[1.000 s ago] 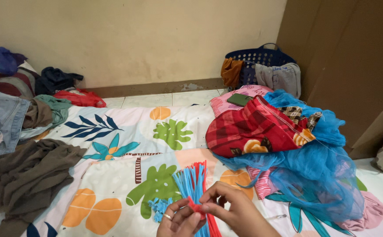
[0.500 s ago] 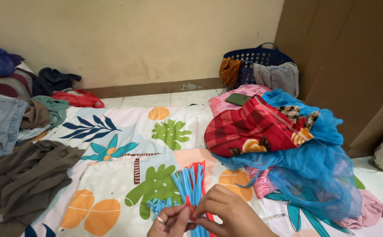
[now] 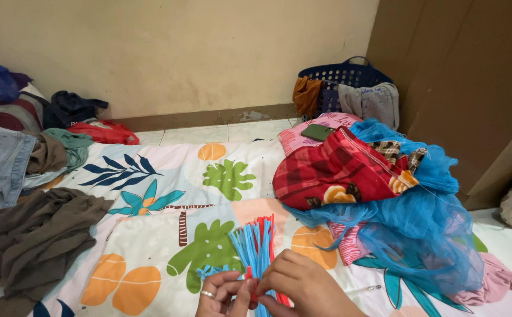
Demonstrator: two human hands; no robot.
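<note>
At the bottom centre, the left hand [image 3: 223, 293], one ring on a finger, and the right hand [image 3: 303, 287] pinch one bundle of thin blue and red plastic strips [image 3: 256, 243] between fingertips; the strips are too many to count. The bundle fans upward over the leaf-printed bedsheet [image 3: 168, 176]. One blue plastic laundry basket [image 3: 341, 76] sits upper right.

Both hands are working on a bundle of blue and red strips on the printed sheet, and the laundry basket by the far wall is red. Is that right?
Not quite: the laundry basket by the far wall is dark blue, not red, as the head view shows. The rest holds: the left hand and right hand are both on the bundle of blue and red strips, which lies on the printed sheet.
</note>
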